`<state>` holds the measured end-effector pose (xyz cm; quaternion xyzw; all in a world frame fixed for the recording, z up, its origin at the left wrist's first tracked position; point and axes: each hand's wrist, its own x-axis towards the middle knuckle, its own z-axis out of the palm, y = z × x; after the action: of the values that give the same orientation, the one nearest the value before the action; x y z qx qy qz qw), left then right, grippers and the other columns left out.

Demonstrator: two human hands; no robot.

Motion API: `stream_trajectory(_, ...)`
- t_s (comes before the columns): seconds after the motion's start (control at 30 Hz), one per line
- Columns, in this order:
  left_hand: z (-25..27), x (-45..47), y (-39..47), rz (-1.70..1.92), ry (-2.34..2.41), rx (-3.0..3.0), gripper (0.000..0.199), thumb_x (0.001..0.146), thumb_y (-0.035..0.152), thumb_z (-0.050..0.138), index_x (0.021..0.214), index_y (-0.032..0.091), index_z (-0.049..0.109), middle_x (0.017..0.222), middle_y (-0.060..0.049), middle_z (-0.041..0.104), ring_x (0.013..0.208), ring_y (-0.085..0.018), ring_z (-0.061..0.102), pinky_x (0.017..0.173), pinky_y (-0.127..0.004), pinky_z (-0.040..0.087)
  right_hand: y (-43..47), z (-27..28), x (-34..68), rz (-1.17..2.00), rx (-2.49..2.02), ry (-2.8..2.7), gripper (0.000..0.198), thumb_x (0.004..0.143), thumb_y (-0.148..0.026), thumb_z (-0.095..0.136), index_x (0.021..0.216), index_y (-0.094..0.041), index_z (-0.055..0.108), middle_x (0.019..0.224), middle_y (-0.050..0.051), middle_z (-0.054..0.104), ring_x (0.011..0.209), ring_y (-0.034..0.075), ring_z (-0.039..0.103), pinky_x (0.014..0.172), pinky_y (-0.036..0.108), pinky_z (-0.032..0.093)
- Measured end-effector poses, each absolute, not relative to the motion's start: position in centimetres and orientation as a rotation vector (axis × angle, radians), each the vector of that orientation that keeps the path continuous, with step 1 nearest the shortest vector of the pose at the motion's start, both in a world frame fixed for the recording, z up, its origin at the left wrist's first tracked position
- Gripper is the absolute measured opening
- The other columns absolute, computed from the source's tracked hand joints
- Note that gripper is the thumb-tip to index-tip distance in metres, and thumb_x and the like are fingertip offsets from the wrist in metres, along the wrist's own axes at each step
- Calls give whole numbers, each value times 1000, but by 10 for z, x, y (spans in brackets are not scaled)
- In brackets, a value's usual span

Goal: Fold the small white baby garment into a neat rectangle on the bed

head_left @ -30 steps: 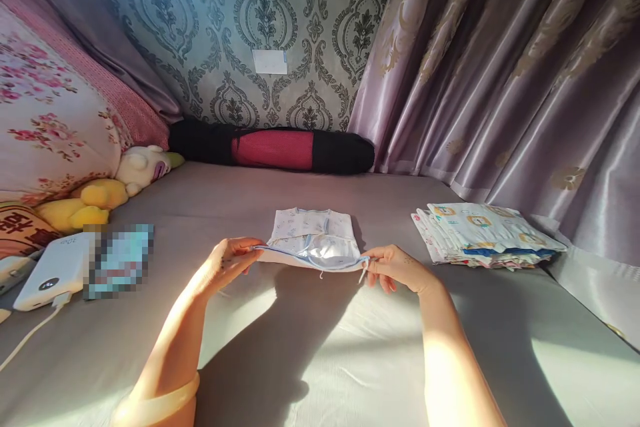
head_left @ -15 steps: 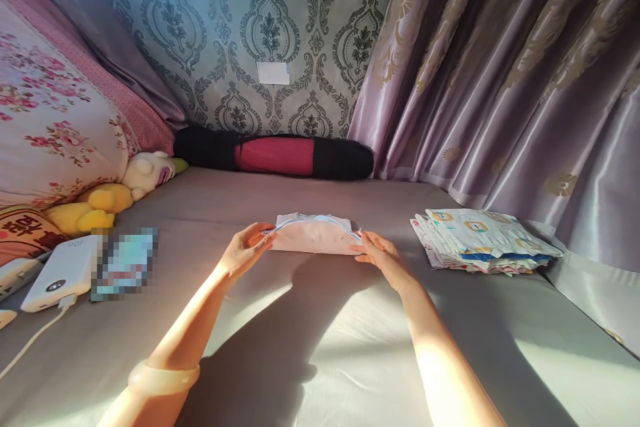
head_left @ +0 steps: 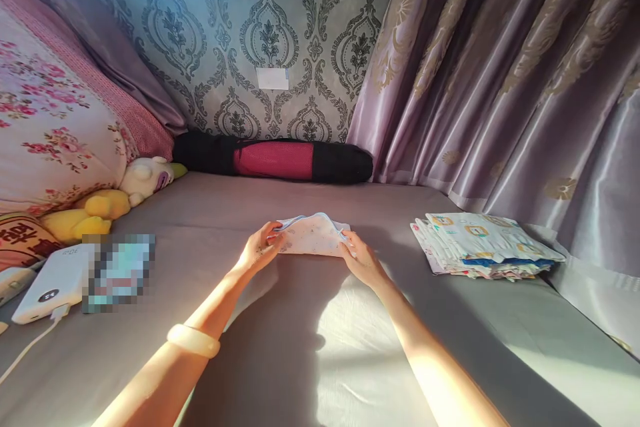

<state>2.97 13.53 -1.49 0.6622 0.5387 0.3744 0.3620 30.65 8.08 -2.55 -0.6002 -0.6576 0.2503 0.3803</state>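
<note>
A small white cloth (head_left: 313, 237) with a pale blue edging and faint print lies folded on the grey bed sheet (head_left: 280, 360), in the middle of the head view. Its blue edge bows up between my hands. My left hand (head_left: 264, 247) pinches the edge at the left end, and a pale bangle (head_left: 194, 340) circles that wrist. At the other end, the fingers of my right hand (head_left: 363, 257) are closed on the same edge. My fingertips partly cover the cloth's two ends.
To the right lies a stack of folded printed cloths (head_left: 487, 240). At left are a white power bank (head_left: 55, 280) with a cable, a blurred-out flat object (head_left: 120, 273) and plush toys (head_left: 83, 213). A black and red roll (head_left: 273, 159) lies along the wall.
Both hands have moved inward, closer together. The cloth's blue edge now arches higher in the middle, and more of its printed face shows.
</note>
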Motion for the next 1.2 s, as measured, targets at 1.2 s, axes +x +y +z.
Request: stream_trajectory(1.2, -14, 52, 160, 221, 1886, 2476, 36, 94, 30, 37, 96, 15, 69, 104, -18, 66, 100, -33, 58, 84, -44, 46, 121, -12, 276, 79, -2188, -2025, 25, 102, -22, 46, 115, -13, 65, 122, 14, 58, 113, 28, 52, 91, 34, 44)
